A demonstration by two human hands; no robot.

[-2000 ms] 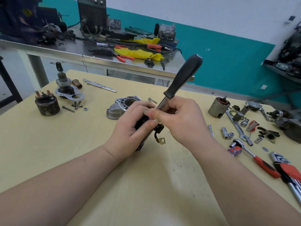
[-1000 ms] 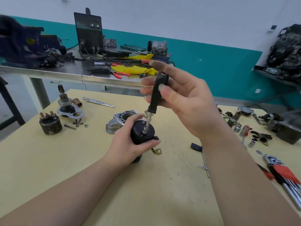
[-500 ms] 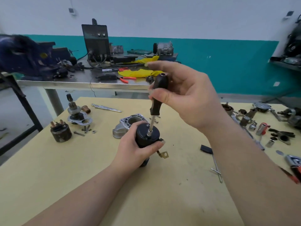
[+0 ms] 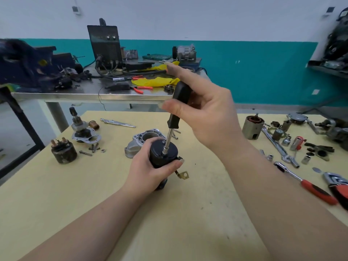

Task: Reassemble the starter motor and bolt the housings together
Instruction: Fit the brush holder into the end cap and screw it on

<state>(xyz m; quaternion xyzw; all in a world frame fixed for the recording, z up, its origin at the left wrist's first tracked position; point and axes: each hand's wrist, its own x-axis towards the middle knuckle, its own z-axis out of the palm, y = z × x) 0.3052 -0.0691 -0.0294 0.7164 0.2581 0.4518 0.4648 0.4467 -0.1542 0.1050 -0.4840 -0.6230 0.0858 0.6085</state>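
Workshop setup with a teal-and-white wall, a steel bench full of clutter at the back, and a pale wooden desk (image 4: 56, 194) up front where all the work is going on.

Progress check: the black motor body (image 4: 163, 154) stands upright near the middle of the desk, and the left hand (image 4: 148, 170) is wrapped around it to hold it steady. The right hand (image 4: 205, 113) grips the black handle of a nut driver (image 4: 176, 117), thumb and fingers curled on it with the index finger sticking out straight. The driver's tip sits on a fastener on the end cap, so I'd say the end cap bolts are being run in right now. A 2nd small screw head shows on the cap just beside the shaft; can't tell if it's tight. A brass terminal tab (image 4: 183, 175) hangs off the body's lower right.

Plenty left though, by my guess. The aluminium nose housing (image 4: 140, 141) lies just behind the left hand, not joined to anything. The drive gear assembly (image 4: 81, 127) and the solenoid (image 4: 63, 150) sit well off to the left with loose bolts (image 4: 93, 148) beside them, and 2 long through bolts (image 4: 117, 123) lie further back. Right side has another cylindrical motor part (image 4: 252, 128), sockets and a red-handled ratchet (image 4: 305, 183) spread out.

So maybe early-to-middle: 1 sub-assembly getting closed up, housings not bolted together yet.
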